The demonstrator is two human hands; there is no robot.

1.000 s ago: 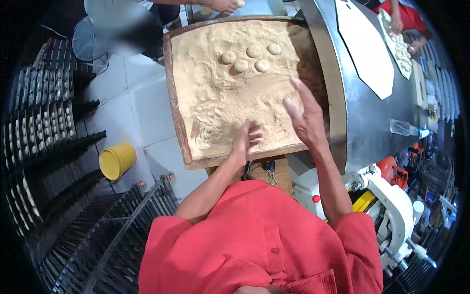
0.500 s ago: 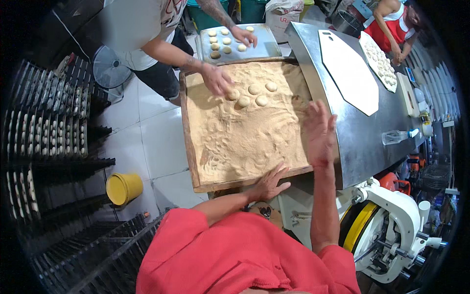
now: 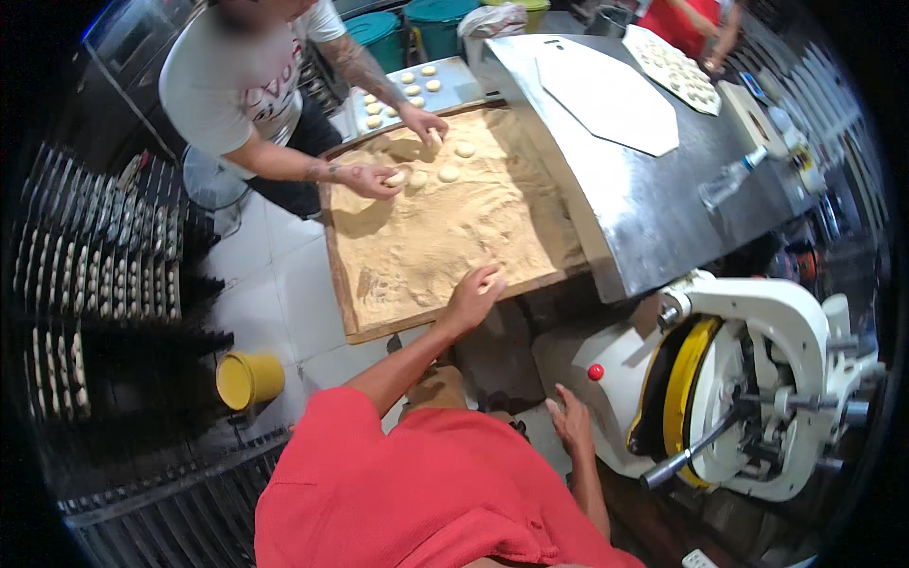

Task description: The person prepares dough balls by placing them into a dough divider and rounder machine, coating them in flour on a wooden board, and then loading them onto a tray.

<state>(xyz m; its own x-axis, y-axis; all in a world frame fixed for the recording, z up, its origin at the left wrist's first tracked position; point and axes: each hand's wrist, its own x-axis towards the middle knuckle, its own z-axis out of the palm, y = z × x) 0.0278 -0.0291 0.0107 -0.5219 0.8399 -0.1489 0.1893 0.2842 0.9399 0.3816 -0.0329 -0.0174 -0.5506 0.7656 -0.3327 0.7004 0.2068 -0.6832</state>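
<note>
My left hand (image 3: 473, 299) rests at the near rim of a shallow wooden tray (image 3: 379, 330) filled with tan crumbs (image 3: 445, 227). Its fingers are loosely bent and apart, with crumbs visible between them. Low beside the white machine (image 3: 606, 379), my right hand (image 3: 572, 422) hangs with spread fingers, holding nothing. Across the tray, a co-worker's hands (image 3: 371, 180) each grip a round dough piece (image 3: 395, 178). Several more dough rounds (image 3: 449, 174) lie on the crumbs near those hands.
A metal sheet pan (image 3: 454, 83) of dough rounds stands behind the tray. The steel table (image 3: 653, 218) on the right carries a white board (image 3: 606, 99), a board of dough balls (image 3: 672, 71) and a bottle (image 3: 731, 180). Racks (image 3: 95, 275) and a yellow bucket (image 3: 250, 381) are left.
My right hand has dropped from the tray's right side to beside the machine. My left hand's fingers have moved in over the crumbs. The co-worker has picked up dough rounds. The view has shifted.
</note>
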